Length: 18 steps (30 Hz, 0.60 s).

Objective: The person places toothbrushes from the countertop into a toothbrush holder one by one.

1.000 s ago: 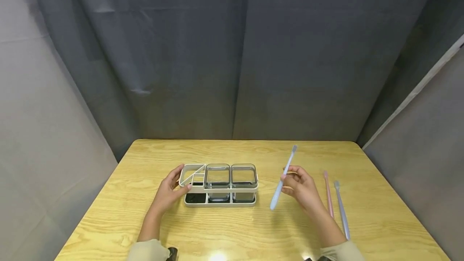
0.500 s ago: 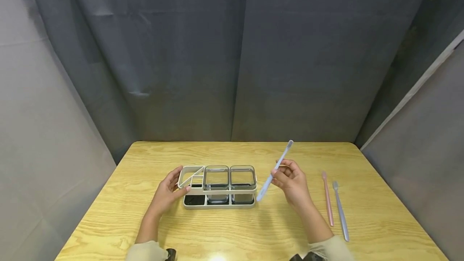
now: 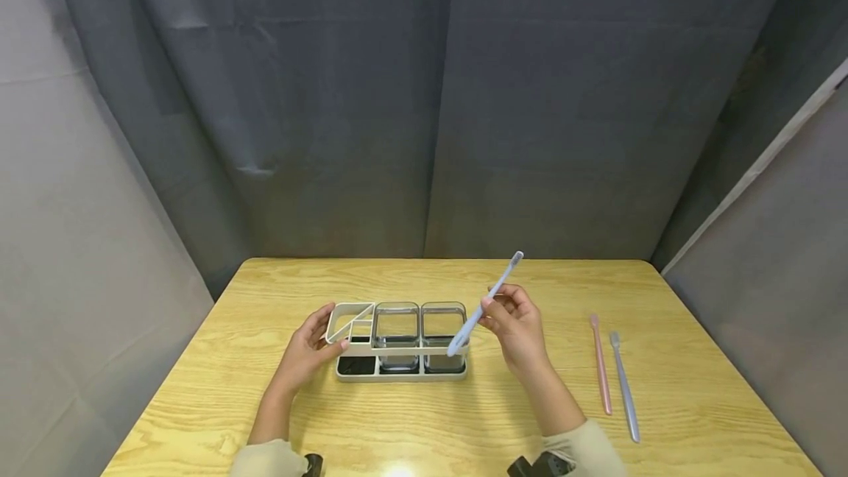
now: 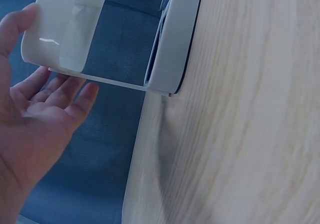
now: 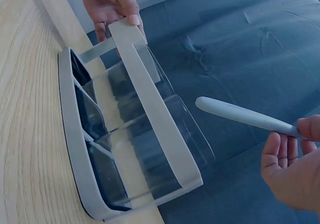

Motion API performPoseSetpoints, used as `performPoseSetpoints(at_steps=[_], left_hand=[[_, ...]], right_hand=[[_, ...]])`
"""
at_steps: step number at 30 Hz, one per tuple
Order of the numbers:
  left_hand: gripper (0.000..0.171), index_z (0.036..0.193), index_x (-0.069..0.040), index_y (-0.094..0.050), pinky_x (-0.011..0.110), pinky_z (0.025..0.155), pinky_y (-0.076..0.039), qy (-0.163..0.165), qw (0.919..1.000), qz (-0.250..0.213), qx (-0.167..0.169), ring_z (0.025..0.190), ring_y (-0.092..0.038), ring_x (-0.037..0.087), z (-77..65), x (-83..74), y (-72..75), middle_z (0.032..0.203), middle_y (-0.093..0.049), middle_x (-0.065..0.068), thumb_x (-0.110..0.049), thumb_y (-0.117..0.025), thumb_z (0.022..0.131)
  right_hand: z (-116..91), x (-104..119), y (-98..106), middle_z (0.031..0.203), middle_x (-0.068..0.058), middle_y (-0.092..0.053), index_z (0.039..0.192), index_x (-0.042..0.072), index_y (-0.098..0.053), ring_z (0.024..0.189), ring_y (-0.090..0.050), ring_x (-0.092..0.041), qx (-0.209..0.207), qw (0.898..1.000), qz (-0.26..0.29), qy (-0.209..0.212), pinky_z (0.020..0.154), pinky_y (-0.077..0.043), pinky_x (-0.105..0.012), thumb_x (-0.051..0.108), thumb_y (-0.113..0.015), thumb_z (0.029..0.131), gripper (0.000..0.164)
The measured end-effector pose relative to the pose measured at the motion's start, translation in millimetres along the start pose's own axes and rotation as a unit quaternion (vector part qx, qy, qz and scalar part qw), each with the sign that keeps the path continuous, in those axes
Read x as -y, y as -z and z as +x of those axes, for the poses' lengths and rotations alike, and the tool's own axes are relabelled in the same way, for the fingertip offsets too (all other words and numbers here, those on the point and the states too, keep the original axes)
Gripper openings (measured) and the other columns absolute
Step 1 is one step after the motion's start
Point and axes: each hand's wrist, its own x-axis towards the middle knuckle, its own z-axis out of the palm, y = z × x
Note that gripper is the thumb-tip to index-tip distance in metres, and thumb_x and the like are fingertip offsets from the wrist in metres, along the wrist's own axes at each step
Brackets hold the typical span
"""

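Observation:
A white toothbrush holder [image 3: 404, 378] stands on the table, with two clear square cups [image 3: 397, 343] in its frame and a divided section at its left end. My left hand [image 3: 303, 355] grips that left end, thumb in front and fingers at the side. With thumb and fingertips, my right hand [image 3: 520, 333] pinches a light blue toothbrush [image 3: 469, 325] around its middle. The brush is tilted, bristle head up and to the right. In the right wrist view its rounded handle end [image 5: 210, 105] points towards the holder, raised beside the cups' upper rims.
A pink toothbrush [image 3: 601, 365] and a blue-grey toothbrush [image 3: 625, 389] lie side by side on the wooden table [image 3: 397, 425], right of my right arm. Grey cloth [image 3: 331, 131] hangs behind the table's back edge and along both sides.
My right hand has moved left with the light blue toothbrush, and the handle end now overlaps the right cup in the head view. The left hand and the holder stay put.

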Motion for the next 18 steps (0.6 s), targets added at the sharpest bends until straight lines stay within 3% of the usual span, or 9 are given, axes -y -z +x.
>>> performPoseSetpoints(at_steps=[4,11,18], left_hand=[[0.073,0.142,0.005,-0.027,0.048,0.100,-0.031,-0.001,1.0000,-0.007,0.000,0.124,-0.038,0.039,1.5,6.2,1.4,0.139,-0.034,0.029,-0.001,-0.069,0.082],[0.072,0.142,-0.001,-0.031,0.041,0.099,-0.034,-0.015,0.9997,-0.005,-0.020,0.125,-0.038,0.032,4.5,30.2,7.0,0.139,-0.039,0.022,-0.002,-0.071,0.081],[0.074,0.142,0.002,-0.029,0.042,0.099,-0.034,-0.022,0.9995,-0.009,-0.019,0.126,-0.035,0.037,1.4,28.7,9.2,0.139,-0.037,0.025,-0.001,-0.070,0.081]], right_hand=[[2,-5,-4,0.084,-0.007,-0.052,0.097,0.006,-0.055,0.073,-0.056,-0.014,0.002,1.000,0.008,0.011,0.068,-0.052,-0.026,-0.007,-0.061,0.085,0.018],[3,-15,-19,0.084,-0.008,-0.052,0.098,0.000,-0.052,0.072,-0.056,-0.014,0.000,1.000,0.017,0.025,0.066,-0.051,-0.024,-0.009,-0.060,0.085,0.018],[5,-23,-42,0.084,-0.011,-0.052,0.100,-0.010,-0.047,0.070,-0.055,-0.014,0.003,0.999,0.008,0.043,0.064,-0.050,-0.023,-0.012,-0.057,0.084,0.019]])
